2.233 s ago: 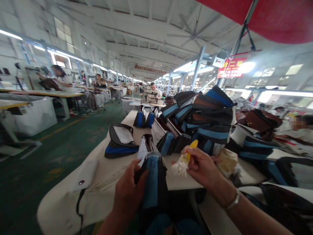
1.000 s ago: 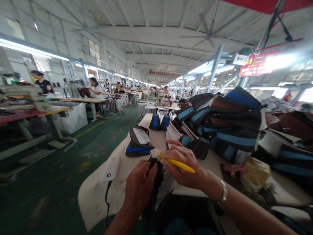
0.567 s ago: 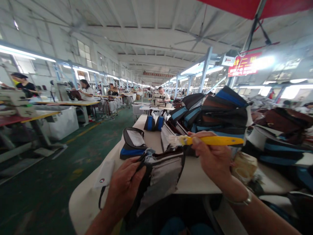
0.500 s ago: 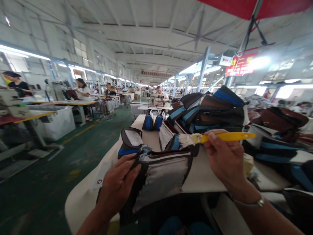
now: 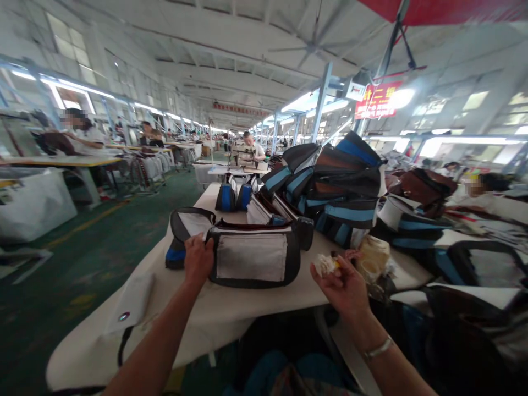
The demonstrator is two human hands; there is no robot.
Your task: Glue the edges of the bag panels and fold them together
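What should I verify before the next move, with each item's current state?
1. Left grip secure on the grey-panelled bag: cannot tell; it is at the bag's left end, closure unclear.
2. Right grip holding the yellow brush: ok.
3. Brush apart from that bag: ok, it is off to the right.
4. Bristles loaded: cannot tell.
5. White device away from that bag: ok, on the table to its left.

Grey-panelled bag moved forward onto table; brush turned, handle now mostly hidden.
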